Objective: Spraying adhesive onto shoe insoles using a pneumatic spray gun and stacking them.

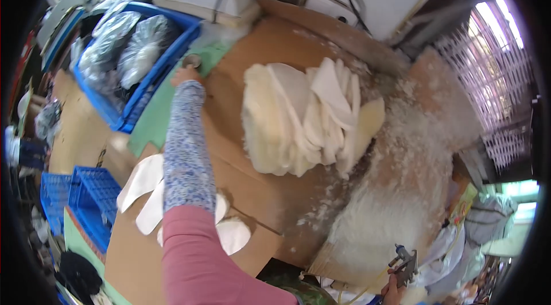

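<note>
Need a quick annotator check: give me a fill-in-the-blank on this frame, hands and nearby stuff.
1. The left hand reaches to a small round tin beside the ____ crate.
2. The right hand holds a metal spray ____.
3. The pile of cream foam pieces lies on brown ____.

Missing words: blue; gun; cardboard
</note>
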{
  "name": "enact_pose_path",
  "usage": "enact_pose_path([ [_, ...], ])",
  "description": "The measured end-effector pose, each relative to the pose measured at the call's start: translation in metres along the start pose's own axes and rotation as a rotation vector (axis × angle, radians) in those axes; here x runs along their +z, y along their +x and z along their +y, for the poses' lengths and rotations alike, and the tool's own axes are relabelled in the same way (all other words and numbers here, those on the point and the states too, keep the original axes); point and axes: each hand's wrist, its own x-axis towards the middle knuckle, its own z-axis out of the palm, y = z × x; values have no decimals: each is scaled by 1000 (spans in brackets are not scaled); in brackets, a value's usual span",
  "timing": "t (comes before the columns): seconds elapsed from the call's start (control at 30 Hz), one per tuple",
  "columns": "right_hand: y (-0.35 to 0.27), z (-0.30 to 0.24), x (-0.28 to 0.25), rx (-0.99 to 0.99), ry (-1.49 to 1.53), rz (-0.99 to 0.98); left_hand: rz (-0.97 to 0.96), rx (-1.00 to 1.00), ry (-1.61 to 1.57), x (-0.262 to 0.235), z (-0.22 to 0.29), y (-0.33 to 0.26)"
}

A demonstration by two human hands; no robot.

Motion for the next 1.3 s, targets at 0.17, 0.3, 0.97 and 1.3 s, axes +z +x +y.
enact_pose_path([
  [0.17, 16, 28, 0, -71, 167, -30, -76, 51, 1, -15, 11, 21],
  [0.3, 20, 20, 5, -64, 249, 1, 116, -21, -179, -14, 5, 0],
  [0.97, 13, 49, -16, -80, 407, -39, -377, 1201, -837, -122, 218, -307],
  [1.3, 16, 112, -61, -57, 537, 75, 284, 1957, 92, -77, 236, -368],
])
